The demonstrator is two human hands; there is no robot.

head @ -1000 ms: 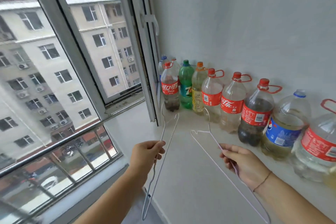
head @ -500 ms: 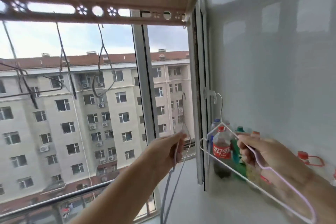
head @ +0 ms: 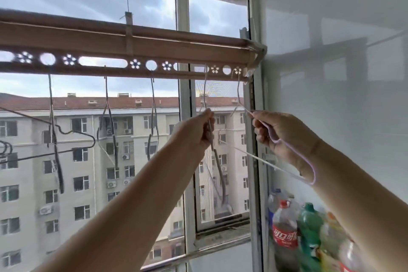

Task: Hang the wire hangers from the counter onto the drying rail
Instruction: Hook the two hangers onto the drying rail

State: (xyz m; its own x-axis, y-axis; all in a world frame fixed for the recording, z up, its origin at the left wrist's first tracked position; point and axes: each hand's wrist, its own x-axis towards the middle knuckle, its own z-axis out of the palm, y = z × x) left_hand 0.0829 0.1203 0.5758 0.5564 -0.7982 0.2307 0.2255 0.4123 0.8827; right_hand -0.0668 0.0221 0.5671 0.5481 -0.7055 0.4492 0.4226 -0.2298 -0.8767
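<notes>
1. far left, the pinkish-brown drying rail runs across the window, pierced with round and flower-shaped holes. three dark wire hangers dangle from it: one, a second and a third, spaced apart.
2. in the middle, the left hand is raised with its fingers curled tight round the neck of a grey wire hanger. the hanger's body trails down below the hand, edge-on to me. its hook reaches up to the rail's lower strip; whether it has caught in a hole i cannot tell.
3. just right of that, past the white window frame, the right hand grips a pale lilac wire hanger by its shoulder. the hook rises to the rail's right end, near the last flower hole, and the loop end sticks out past the wrist.
4. the two hands are near each other, not touching.
5. low right, by the white wall, stand blurred plastic bottles, a red-labelled cola bottle beside a green bottle.
</notes>
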